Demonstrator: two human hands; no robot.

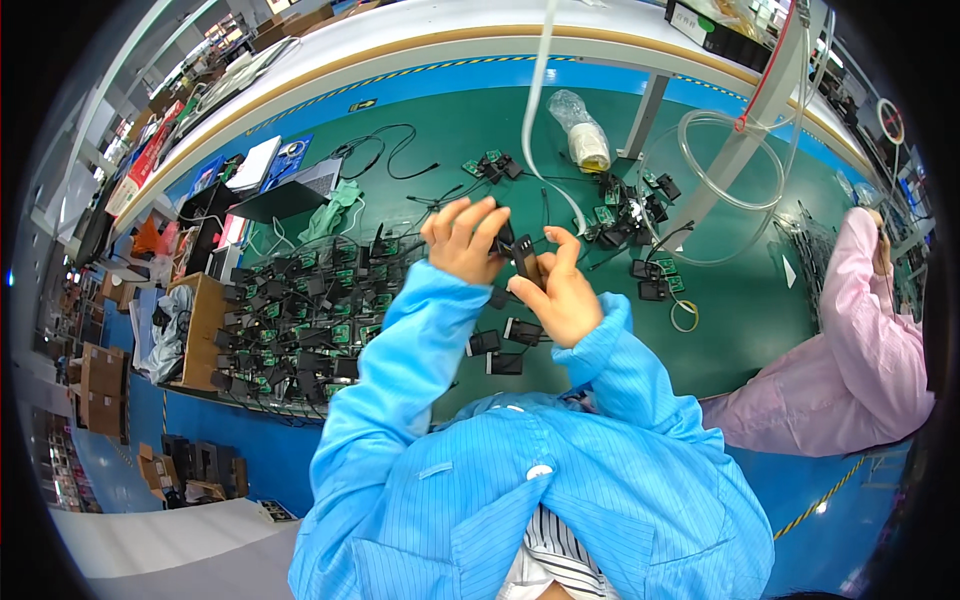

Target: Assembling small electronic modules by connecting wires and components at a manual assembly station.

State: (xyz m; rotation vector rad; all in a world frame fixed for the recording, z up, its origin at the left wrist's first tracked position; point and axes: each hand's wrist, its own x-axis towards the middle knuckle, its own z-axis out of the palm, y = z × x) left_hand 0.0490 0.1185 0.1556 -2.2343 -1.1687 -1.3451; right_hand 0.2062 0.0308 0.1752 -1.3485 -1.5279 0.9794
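Note:
Over the green bench mat, my two hands meet around small black plastic parts. Between the thumb and fingers of my right hand (565,300) is a slim black rectangular piece (524,258), tilted upward. My left hand (463,240) has its fingers curled beside it, closed on something dark that they mostly cover. Just below my hands lie several black rectangular modules (504,363). Left of my left forearm is a dense spread of green circuit boards with black housings and cables (300,325).
Beyond my hands are a small board cluster (492,166), a larger one (625,215) and a bubble-wrapped roll (585,140). Clear tubing (735,205) hangs by a post on the right. A laptop (300,195) stands far left. A person in a pink sleeve (850,320) sits at right.

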